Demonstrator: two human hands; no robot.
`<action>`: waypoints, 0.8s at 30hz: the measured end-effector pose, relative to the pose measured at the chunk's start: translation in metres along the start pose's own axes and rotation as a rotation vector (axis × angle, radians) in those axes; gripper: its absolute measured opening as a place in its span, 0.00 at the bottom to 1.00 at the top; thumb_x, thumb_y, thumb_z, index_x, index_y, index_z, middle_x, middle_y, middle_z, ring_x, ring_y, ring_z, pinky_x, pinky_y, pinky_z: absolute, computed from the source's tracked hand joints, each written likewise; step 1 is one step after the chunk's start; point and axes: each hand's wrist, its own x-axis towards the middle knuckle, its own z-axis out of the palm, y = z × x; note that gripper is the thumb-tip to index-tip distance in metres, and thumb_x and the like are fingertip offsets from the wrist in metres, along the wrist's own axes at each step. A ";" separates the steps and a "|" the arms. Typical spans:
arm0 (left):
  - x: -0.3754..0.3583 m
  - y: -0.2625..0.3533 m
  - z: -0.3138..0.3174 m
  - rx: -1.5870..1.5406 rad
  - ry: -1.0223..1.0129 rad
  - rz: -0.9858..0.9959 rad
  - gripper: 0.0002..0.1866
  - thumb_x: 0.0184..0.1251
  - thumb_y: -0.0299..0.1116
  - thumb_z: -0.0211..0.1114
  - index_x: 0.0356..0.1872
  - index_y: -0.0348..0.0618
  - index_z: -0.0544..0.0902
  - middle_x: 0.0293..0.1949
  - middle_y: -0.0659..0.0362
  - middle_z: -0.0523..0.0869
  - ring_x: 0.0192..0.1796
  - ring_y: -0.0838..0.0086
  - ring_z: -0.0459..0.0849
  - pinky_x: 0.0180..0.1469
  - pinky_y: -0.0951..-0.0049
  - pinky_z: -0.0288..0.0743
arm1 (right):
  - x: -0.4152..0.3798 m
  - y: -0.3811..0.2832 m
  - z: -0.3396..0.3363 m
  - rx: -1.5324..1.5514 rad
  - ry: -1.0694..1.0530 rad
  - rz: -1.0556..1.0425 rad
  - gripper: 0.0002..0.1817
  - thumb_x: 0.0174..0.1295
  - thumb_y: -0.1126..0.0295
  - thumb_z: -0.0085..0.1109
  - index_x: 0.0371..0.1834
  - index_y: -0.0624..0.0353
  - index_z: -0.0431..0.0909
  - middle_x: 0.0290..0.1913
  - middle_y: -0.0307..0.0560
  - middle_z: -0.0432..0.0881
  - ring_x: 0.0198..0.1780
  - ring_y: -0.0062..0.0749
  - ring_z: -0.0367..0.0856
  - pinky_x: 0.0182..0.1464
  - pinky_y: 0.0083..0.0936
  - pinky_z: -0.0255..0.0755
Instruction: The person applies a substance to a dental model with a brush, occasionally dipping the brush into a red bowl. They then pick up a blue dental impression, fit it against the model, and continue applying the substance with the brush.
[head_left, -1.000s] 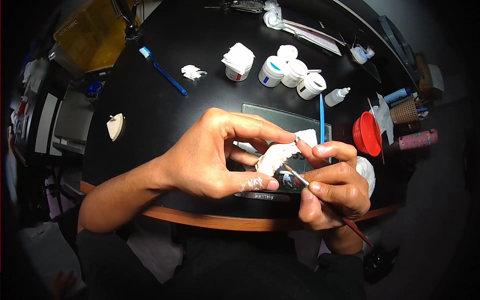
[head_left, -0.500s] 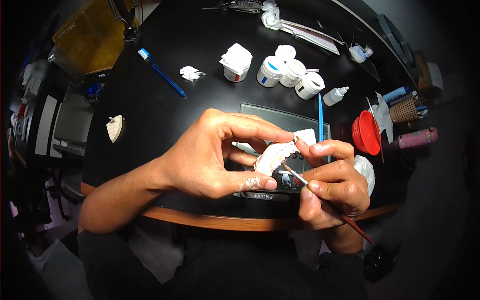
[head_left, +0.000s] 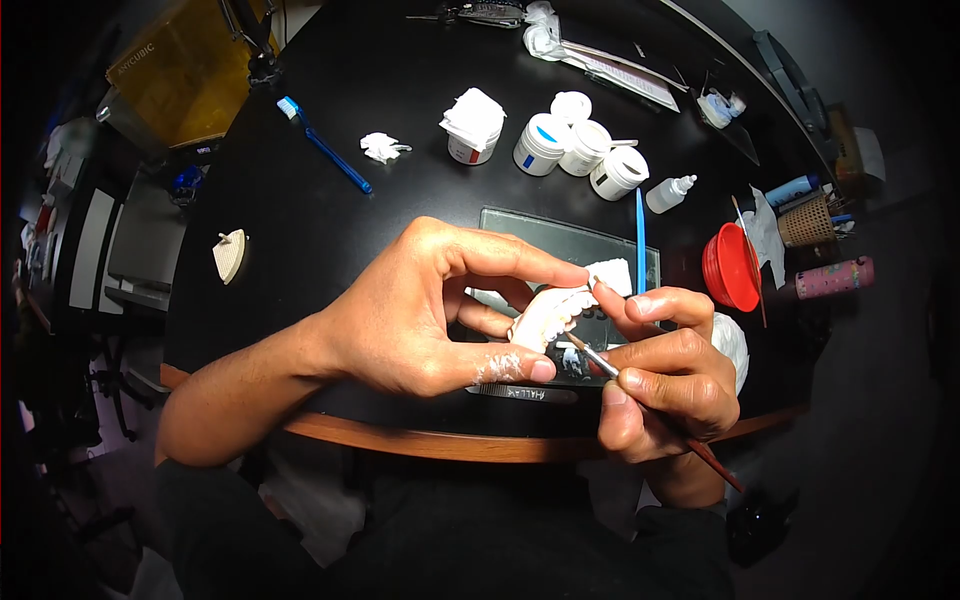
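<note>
My left hand [head_left: 430, 310] grips a white dental model [head_left: 545, 315] between the thumb and fingers, with the row of teeth turned toward my right hand. White residue marks the left thumb. In my right hand [head_left: 670, 375] is a thin paintbrush [head_left: 598, 359] with a dark red handle, held like a pen. Its tip is right at the teeth of the model. One right fingertip rests close to the model's far end. Beneath the hands lies a glass slab [head_left: 510, 225] with a white smear [head_left: 572, 362] on it.
Several white jars [head_left: 540, 145] stand behind the slab, beside a dropper bottle [head_left: 670, 193]. A blue stick [head_left: 641, 240] crosses the slab's right side. Right of it sits a red bowl [head_left: 732, 266]. A blue toothbrush [head_left: 325, 145] and a beige model piece [head_left: 229, 256] lie at left.
The brush tip has dropped slightly away from the teeth, and the fingers of my right hand have shifted a little. My left hand holds the dental model almost unmoved.
</note>
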 end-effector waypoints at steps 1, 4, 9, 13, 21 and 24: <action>0.000 0.002 0.001 -0.036 0.008 -0.032 0.32 0.58 0.15 0.78 0.66 0.28 0.79 0.66 0.40 0.80 0.65 0.57 0.85 0.61 0.64 0.89 | -0.001 0.000 0.001 0.009 0.011 0.002 0.08 0.57 0.81 0.70 0.38 0.62 0.82 0.34 0.50 0.88 0.57 0.50 0.83 0.57 0.44 0.88; 0.000 0.006 0.001 -0.100 0.006 -0.113 0.31 0.61 0.15 0.76 0.67 0.26 0.78 0.67 0.39 0.79 0.65 0.59 0.85 0.60 0.67 0.89 | -0.002 -0.001 0.002 -0.016 0.030 0.008 0.08 0.58 0.80 0.71 0.38 0.62 0.82 0.35 0.49 0.88 0.58 0.50 0.83 0.58 0.44 0.89; 0.000 0.004 -0.001 -0.120 0.014 -0.134 0.31 0.62 0.16 0.76 0.67 0.24 0.77 0.68 0.39 0.79 0.64 0.61 0.85 0.60 0.70 0.89 | -0.003 -0.001 0.004 -0.056 0.019 -0.007 0.09 0.57 0.80 0.73 0.39 0.63 0.83 0.35 0.49 0.88 0.57 0.49 0.83 0.58 0.44 0.89; 0.000 0.004 0.000 -0.140 0.014 -0.119 0.31 0.62 0.16 0.76 0.67 0.24 0.77 0.68 0.39 0.79 0.63 0.61 0.86 0.59 0.70 0.90 | -0.001 -0.002 0.004 -0.059 0.004 -0.013 0.09 0.56 0.80 0.73 0.39 0.63 0.83 0.36 0.49 0.88 0.57 0.50 0.83 0.58 0.45 0.89; 0.000 0.005 0.001 -0.088 0.004 -0.096 0.32 0.59 0.15 0.77 0.67 0.26 0.78 0.68 0.39 0.79 0.64 0.58 0.85 0.60 0.66 0.90 | -0.001 0.002 0.001 0.011 0.019 0.019 0.13 0.52 0.86 0.64 0.41 0.62 0.81 0.35 0.49 0.86 0.57 0.50 0.83 0.60 0.46 0.87; 0.001 0.003 0.001 -0.052 0.002 -0.049 0.33 0.56 0.15 0.79 0.66 0.28 0.79 0.67 0.39 0.79 0.65 0.56 0.85 0.61 0.64 0.89 | 0.000 0.002 0.000 0.060 0.030 0.063 0.13 0.50 0.86 0.63 0.38 0.62 0.81 0.34 0.49 0.86 0.56 0.51 0.83 0.59 0.45 0.87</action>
